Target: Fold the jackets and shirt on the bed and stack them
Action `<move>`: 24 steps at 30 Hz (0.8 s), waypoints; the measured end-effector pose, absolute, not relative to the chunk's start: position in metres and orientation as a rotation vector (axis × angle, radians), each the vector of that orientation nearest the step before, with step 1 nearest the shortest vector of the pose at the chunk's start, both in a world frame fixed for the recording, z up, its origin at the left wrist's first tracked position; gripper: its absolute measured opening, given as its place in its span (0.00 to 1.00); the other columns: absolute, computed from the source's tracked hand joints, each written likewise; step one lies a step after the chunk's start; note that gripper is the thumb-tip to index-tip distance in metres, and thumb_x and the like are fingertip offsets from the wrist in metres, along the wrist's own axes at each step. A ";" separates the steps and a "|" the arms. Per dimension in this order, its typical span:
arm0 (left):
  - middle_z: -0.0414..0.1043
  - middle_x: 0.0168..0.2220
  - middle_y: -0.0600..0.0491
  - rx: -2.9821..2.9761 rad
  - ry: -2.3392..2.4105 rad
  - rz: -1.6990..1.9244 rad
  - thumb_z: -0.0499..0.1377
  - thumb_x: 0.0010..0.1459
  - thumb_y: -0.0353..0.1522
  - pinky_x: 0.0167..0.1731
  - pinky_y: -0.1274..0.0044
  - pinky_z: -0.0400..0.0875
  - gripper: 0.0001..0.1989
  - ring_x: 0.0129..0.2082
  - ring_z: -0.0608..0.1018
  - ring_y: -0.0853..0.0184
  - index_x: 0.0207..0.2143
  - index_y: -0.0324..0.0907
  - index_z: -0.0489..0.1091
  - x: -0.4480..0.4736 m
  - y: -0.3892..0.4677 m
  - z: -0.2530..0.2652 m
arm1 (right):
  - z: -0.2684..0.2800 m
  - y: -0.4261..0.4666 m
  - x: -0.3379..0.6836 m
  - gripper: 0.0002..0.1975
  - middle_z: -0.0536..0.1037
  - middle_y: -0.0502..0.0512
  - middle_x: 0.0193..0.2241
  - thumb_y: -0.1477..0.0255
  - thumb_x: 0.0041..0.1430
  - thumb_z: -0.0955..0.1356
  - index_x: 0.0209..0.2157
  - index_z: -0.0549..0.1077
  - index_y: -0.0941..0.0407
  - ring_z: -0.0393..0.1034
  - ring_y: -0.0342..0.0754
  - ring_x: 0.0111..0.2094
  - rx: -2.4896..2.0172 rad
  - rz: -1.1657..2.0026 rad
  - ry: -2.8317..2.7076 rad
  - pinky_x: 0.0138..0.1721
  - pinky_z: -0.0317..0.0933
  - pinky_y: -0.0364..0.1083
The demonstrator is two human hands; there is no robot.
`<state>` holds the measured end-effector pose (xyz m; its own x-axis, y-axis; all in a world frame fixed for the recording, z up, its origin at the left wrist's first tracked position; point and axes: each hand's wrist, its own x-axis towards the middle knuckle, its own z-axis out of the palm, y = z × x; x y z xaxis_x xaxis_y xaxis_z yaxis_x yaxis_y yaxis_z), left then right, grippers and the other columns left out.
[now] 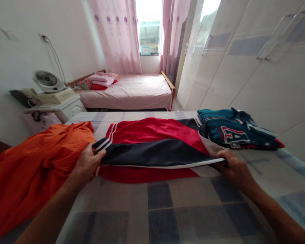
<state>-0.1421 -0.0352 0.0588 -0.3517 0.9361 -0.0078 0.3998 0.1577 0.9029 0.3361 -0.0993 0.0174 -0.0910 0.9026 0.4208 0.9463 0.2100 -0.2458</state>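
A red, navy and white jacket [149, 130] lies across the bed in front of me, its white-edged navy sleeve [152, 152] stretched over the red body. My left hand [87, 159] is closed on the striped cuff end of that sleeve. At the other end, near the white shoulder part, my right hand [234, 167] pinches the sleeve's edge. Left of the jacket spreads an orange garment [40, 159], close beside my left hand. Beyond my right hand sits a folded teal garment [236, 127] with "LA" letters on it.
The checked bedsheet [188, 217] runs under the clothes. Past it stands a second bed [139, 89] with folded bedding [101, 79]. A fan [47, 80] rests on boxes on a white nightstand [73, 106] at left. A white wardrobe [234, 74] lines the right side.
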 end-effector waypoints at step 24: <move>0.66 0.54 0.47 2.718 1.445 0.543 0.50 0.60 0.39 0.54 0.68 0.62 0.19 0.54 0.68 0.60 0.51 0.44 0.68 -0.058 -0.019 0.068 | 0.063 -0.008 0.293 0.16 0.73 0.60 0.45 0.68 0.60 0.60 0.45 0.71 0.57 0.68 0.50 0.44 -2.027 -0.303 -2.255 0.43 0.59 0.47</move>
<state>-0.0582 -0.0190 0.0682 0.5119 0.8068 0.2949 0.8013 -0.5722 0.1747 0.2928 -0.0078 0.0634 -0.1124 0.9729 0.2019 0.9917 0.0971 0.0841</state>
